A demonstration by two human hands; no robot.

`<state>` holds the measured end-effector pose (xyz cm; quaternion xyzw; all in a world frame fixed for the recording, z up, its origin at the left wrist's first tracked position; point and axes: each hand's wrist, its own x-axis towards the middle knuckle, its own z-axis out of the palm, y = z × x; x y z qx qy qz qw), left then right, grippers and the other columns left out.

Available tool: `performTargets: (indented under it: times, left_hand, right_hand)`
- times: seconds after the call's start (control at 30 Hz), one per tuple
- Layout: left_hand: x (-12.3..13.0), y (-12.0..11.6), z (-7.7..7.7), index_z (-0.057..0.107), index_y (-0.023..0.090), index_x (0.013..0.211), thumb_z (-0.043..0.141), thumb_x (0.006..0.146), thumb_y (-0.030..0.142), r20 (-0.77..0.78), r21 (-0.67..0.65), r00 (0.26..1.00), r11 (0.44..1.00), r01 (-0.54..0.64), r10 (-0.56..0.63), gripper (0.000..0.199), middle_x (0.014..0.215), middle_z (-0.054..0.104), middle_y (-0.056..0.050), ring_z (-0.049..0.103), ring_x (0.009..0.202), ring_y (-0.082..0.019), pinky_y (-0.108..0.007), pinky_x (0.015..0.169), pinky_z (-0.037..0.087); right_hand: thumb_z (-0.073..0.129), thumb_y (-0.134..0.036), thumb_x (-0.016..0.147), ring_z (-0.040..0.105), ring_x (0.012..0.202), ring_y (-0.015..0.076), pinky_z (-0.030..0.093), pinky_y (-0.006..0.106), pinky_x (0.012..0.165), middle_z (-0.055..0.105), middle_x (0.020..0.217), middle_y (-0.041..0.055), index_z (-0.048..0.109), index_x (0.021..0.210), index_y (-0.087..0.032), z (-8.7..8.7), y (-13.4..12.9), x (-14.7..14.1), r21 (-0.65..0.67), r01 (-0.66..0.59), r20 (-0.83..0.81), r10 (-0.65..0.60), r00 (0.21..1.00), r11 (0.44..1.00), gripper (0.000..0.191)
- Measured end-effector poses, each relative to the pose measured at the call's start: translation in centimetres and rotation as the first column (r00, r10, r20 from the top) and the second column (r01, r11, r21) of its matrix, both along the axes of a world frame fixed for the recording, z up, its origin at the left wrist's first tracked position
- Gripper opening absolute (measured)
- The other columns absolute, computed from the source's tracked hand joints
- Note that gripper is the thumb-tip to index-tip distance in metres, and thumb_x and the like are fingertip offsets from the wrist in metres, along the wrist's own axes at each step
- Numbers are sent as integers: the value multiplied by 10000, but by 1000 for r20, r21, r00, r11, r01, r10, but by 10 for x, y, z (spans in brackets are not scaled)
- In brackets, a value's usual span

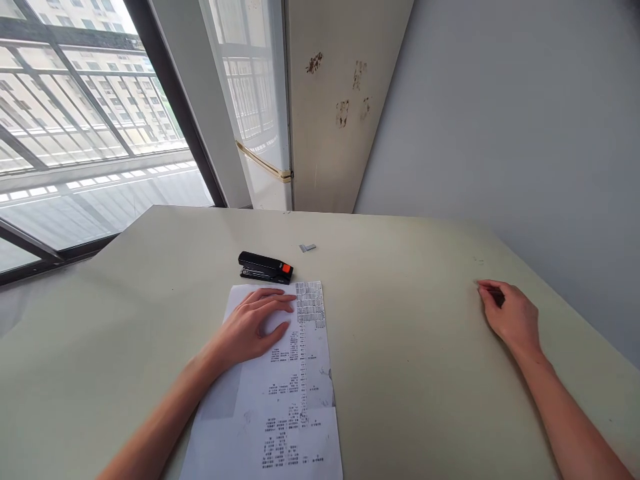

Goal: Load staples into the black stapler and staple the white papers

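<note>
My left hand (260,323) lies flat, fingers stretched out, on printed sheets of paper (315,380). Just beyond its fingertips is a black stapler (265,267) with an orange-red patch at its right end, close to the top edge of the paper. Two small grey strips (307,247), which look like staples, rest on the table behind the stapler. Far to the right, my right hand (510,313) is at the tabletop with thumb and fingers pinched together. Whatever is in that pinch, if anything, is too small to make out.
The pale table (390,333) stretches out under both arms. A grey wall (500,120) borders its right side. Behind it stand a stained panel (330,147) and a glossy white door with a gold handle (265,163). A large window (90,107) is at the left.
</note>
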<state>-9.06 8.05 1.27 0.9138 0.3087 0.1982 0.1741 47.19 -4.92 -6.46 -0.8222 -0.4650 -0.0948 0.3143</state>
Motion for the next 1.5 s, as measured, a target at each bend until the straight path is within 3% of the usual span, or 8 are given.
performTargets:
  times: [0.37,0.53,0.7,0.87,1.07,1.23,1.37,1.5]
  left_hand:
    - [1,-1,-2,701,278,1180,600,1011,340,4,26,1000,1000,14,-14,206,1394,708,-9,588,1348,-271,-493,1124,519]
    - [1,-2,-4,692,276,1205,582,1030,328,11,52,1000,998,20,-20,213,1419,687,-30,585,1358,-268,-490,1131,511]
    - [2,-2,-4,691,276,1202,555,1049,316,11,62,1000,998,15,-16,209,1408,693,-28,591,1352,-263,-485,1134,506]
    - [3,-2,-5,686,263,1183,559,1044,303,30,53,999,998,17,-18,193,1392,702,-38,600,1334,-262,-486,1132,505]
    - [3,-5,-5,695,255,1162,570,1027,281,69,47,998,999,10,-13,185,1358,716,-57,615,1316,-267,-483,1122,519]
    - [0,-5,-9,680,267,1198,572,1032,275,61,36,998,999,4,-6,198,1382,708,-38,607,1330,-264,-497,1127,513]
    - [1,-5,-12,678,260,1184,569,1039,273,65,50,998,999,7,-10,182,1372,714,-41,616,1312,-268,-505,1114,521]
    - [3,-4,-14,672,261,1181,554,1048,260,56,68,998,998,3,-7,179,1370,713,-38,615,1307,-266,-504,1101,526]
  right_hand:
    - [424,-241,860,638,958,317,484,457,880,701,971,150,716,1012,-195,-4,-3,2,2,75,67,-75,995,997,333]
    - [477,-262,880,564,1255,347,456,493,1041,638,1308,190,694,1174,-195,-3,6,-25,33,-12,126,8,992,999,371]
    - [516,-305,982,571,1320,308,446,502,1144,634,1394,137,669,1231,-228,7,41,-107,63,-344,99,337,936,937,303]
    - [524,-322,1062,645,1228,224,507,410,1113,691,1284,89,634,1256,-236,42,91,-240,160,-707,-36,720,693,689,239]
    - [551,-309,1070,604,1285,181,468,356,1150,667,1355,57,583,1358,-219,77,154,-342,139,-809,-26,819,573,571,304]
    - [526,-321,1039,547,1356,309,403,530,1182,635,1403,139,619,1332,-211,59,146,-275,110,-681,153,664,732,724,326]
    - [543,-420,997,564,1335,360,428,571,1148,630,1391,188,646,1299,-185,30,86,-158,68,-412,270,381,884,908,397]
    - [514,-536,960,533,1382,421,414,591,1146,592,1448,228,656,1325,-177,9,12,-66,15,-117,318,106,942,993,531]
